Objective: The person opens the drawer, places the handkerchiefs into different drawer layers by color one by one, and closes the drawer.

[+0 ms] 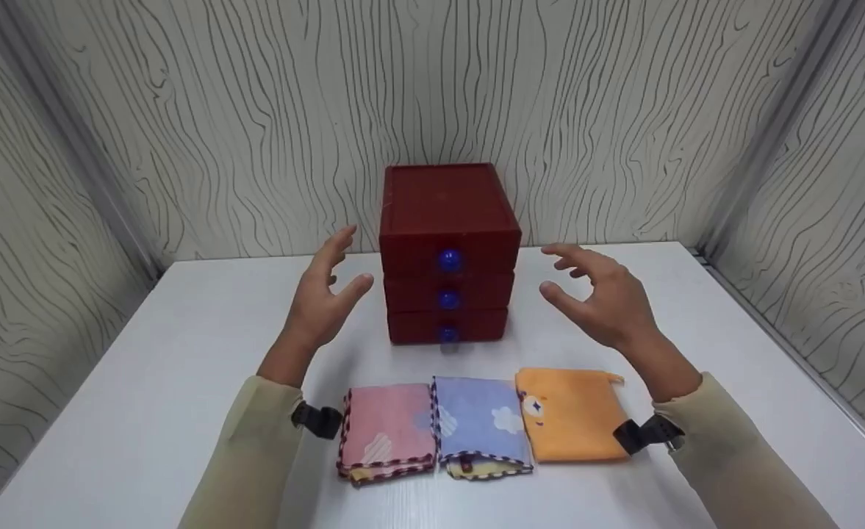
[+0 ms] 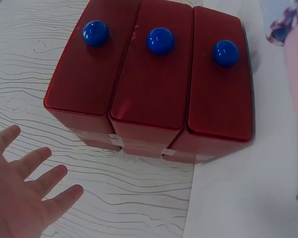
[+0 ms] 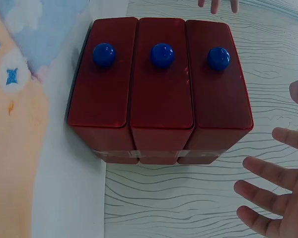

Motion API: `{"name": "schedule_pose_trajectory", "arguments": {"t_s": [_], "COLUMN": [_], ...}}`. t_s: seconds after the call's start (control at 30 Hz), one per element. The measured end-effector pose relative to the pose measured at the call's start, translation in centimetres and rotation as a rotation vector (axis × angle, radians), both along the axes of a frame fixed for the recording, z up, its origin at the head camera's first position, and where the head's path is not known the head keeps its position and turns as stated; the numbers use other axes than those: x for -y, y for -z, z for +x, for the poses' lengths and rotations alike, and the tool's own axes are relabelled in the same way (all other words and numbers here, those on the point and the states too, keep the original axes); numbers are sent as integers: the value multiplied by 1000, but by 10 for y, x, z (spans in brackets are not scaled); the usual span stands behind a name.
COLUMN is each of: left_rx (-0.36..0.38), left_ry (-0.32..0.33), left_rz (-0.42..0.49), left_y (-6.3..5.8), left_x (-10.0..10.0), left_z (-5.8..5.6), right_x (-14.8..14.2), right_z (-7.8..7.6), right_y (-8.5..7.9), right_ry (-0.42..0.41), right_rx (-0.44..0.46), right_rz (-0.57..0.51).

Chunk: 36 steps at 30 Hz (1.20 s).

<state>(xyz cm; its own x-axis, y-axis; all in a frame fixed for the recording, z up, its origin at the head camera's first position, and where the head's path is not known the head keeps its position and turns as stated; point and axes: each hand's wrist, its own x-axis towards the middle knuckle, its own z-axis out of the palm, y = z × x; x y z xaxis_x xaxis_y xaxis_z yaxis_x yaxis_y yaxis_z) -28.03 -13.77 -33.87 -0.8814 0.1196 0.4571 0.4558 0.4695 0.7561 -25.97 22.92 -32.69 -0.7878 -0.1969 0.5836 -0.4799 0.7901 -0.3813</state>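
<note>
Standing on the worktop between left grip and right grip, both empty with fingers parted, the red drawer unit looks stiff, probably slippery; its blue knobs seem pinchable.

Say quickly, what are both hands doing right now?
Left hand: open, holding nothing, beside the red drawers.
Right hand: open, holding nothing, on the other side.

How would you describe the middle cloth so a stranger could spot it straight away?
Start from the red drawer box on the white table. In front of it, the middle cloth lies folded between the pink cloth and the orange cloth. Of the three, it alone is mainly pale blue, with white cloud patches.
</note>
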Motion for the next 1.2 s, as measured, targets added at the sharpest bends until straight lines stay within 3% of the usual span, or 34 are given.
{"name": "schedule_pose_trajectory", "arguments": {"t_s": [0.3,0.67,0.9,1.2], "left_rx": [55,173,231,200], "left_ry": [89,116,150,136], "left_rz": [143,247,240,175], "left_y": [-6,-5,-5,-6], "left_x": [-9,-13,-18,-25], "left_z": [-22,-48,-60,-70], "right_x": [33,74,94,103], "right_z": [-4,-14,-19,-34], "right_y": [-3,-2,1,5], "right_ry": [-30,-171,-176,-140], "right_rx": [36,31,99,129], "right_rz": [-29,-59,-36,-68]}}
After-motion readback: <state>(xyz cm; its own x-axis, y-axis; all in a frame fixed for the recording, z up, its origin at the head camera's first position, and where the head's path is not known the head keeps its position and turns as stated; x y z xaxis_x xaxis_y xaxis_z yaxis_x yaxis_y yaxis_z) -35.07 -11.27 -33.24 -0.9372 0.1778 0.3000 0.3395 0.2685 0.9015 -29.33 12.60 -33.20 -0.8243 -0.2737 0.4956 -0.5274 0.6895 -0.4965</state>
